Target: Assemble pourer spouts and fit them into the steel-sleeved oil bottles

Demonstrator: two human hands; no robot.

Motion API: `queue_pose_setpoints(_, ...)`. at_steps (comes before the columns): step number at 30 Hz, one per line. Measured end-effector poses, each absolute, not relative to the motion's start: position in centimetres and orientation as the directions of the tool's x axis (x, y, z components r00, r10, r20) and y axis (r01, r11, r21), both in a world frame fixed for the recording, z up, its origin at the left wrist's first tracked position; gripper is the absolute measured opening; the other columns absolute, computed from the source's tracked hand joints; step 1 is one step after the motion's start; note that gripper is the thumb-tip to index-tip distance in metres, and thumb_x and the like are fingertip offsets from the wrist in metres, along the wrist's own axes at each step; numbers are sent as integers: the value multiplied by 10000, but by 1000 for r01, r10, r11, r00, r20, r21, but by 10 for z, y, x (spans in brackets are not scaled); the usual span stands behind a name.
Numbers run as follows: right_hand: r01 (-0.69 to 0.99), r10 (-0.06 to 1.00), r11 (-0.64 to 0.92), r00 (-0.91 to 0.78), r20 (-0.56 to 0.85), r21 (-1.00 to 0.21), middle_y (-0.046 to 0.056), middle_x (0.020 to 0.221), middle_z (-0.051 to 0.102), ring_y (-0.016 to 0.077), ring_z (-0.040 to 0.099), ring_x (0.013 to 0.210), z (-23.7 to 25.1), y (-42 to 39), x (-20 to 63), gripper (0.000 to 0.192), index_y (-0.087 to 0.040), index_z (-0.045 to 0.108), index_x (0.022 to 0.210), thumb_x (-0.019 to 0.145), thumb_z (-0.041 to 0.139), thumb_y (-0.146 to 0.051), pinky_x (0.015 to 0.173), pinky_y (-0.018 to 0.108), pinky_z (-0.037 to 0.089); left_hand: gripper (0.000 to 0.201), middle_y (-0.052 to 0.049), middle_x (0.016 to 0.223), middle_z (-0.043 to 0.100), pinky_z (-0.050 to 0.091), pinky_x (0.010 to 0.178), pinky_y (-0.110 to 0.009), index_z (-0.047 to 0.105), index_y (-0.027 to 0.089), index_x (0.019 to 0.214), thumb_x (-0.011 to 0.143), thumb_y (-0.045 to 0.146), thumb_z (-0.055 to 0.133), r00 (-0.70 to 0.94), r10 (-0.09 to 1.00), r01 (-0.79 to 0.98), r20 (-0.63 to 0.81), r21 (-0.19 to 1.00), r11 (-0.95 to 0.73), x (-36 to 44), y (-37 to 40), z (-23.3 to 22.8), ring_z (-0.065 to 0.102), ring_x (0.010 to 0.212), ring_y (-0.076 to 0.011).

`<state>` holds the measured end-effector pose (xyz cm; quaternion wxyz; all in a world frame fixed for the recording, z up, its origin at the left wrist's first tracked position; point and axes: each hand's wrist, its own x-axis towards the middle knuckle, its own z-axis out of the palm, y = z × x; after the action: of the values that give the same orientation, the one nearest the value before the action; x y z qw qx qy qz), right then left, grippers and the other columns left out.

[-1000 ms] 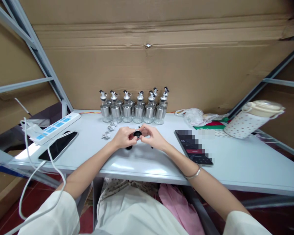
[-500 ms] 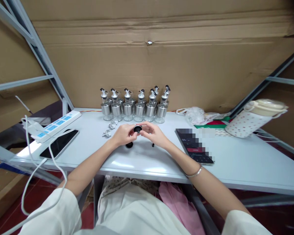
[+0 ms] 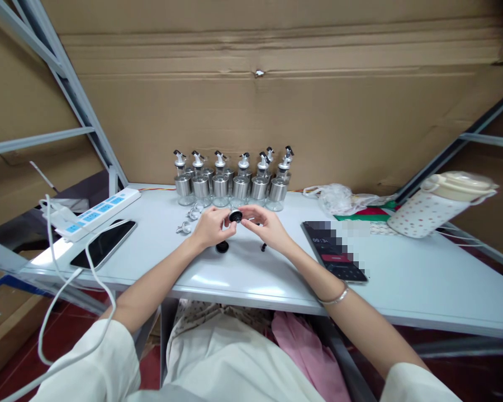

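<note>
A small round black cap (image 3: pixel 235 216) is pinched between the fingertips of both hands, just above the white table (image 3: pixel 402 268). My left hand (image 3: pixel 210 226) grips it from the left, my right hand (image 3: pixel 265 226) from the right. Under my left hand a second black cap (image 3: pixel 222 247) lies on the table. A tiny black piece (image 3: pixel 263 247) lies below my right hand. Two clear spout parts (image 3: pixel 188 220) sit to the left. Behind the hands stand several glass and steel oil bottles (image 3: pixel 235 181) with pour spouts.
A dark phone (image 3: pixel 334 258) lies right of my right hand. Another phone (image 3: pixel 104 251) on a white cable and a power strip (image 3: pixel 96 213) are at the left. A spotted jug (image 3: pixel 438 204) and a plastic bag (image 3: pixel 339 198) sit at the back right. Cardboard walls the back.
Both hands with the cap have edged slightly away from me, toward the bottles. The view has shifted a little. Nothing on the table has moved.
</note>
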<state>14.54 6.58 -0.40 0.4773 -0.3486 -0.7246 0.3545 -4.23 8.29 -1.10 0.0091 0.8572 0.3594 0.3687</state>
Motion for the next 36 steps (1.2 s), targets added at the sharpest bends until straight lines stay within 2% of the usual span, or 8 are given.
queue_pose_setpoints(5,163,846,505,-287,449,-848,77,995,714,189,671,915,-1,64,144,266,-196,634,1009,763,636,-297,770,329,535,111,42,537,480,395,696,-304,432,198,651,746,255,439,466,605,616,646,255,-746,-43,83,-11,465,524,-128)
queue_pose_setpoints(11,139,856,487,-275,438,-862,79,963,713,187,676,851,-2,63,145,278,-187,605,891,688,717,-341,755,341,549,154,-5,741,586,396,737,-317,526,176,868,760,243,440,454,538,602,710,200,-773,-42,82,-11,551,663,-148)
queue_pose_setpoints(14,167,851,500,-274,447,-850,71,937,710,187,670,843,-1,63,146,262,-186,614,867,689,717,-347,749,341,552,81,13,670,545,398,714,-307,492,189,784,751,252,454,473,529,591,705,191,-784,-42,83,-12,516,622,-144)
queue_pose_setpoints(19,193,820,551,-302,485,-812,67,959,705,182,659,902,1,63,146,264,-193,638,995,756,622,-305,748,313,547,72,35,602,496,393,717,-305,430,199,698,743,253,443,459,528,566,715,223,-794,-42,85,-13,469,572,-130)
queue_pose_setpoints(24,256,805,582,-310,505,-772,34,823,691,153,649,751,-2,61,145,222,-180,601,894,674,593,-206,749,311,539,84,39,602,484,387,757,-323,421,199,677,702,265,467,507,519,567,689,187,-802,-40,82,-12,449,570,-126)
queue_pose_setpoints(27,305,785,615,-318,531,-727,26,804,684,155,647,735,-2,59,146,232,-185,580,880,648,576,-180,744,312,532,86,29,626,503,377,773,-341,434,199,679,667,258,495,511,514,602,689,141,-786,-39,81,-11,466,596,-137)
queue_pose_setpoints(31,316,784,620,-296,546,-718,28,829,682,169,658,762,0,60,147,224,-197,563,883,663,602,-209,767,336,532,136,-3,751,572,405,767,-332,487,196,812,690,245,520,478,509,583,716,175,-793,-40,81,-11,523,668,-151)
queue_pose_setpoints(36,279,804,592,-267,532,-756,41,867,687,191,674,830,0,65,151,217,-198,576,867,693,668,-287,826,365,525,247,-60,961,586,459,773,-298,478,186,1059,833,270,531,465,404,423,788,203,-883,-39,79,-11,569,857,-166)
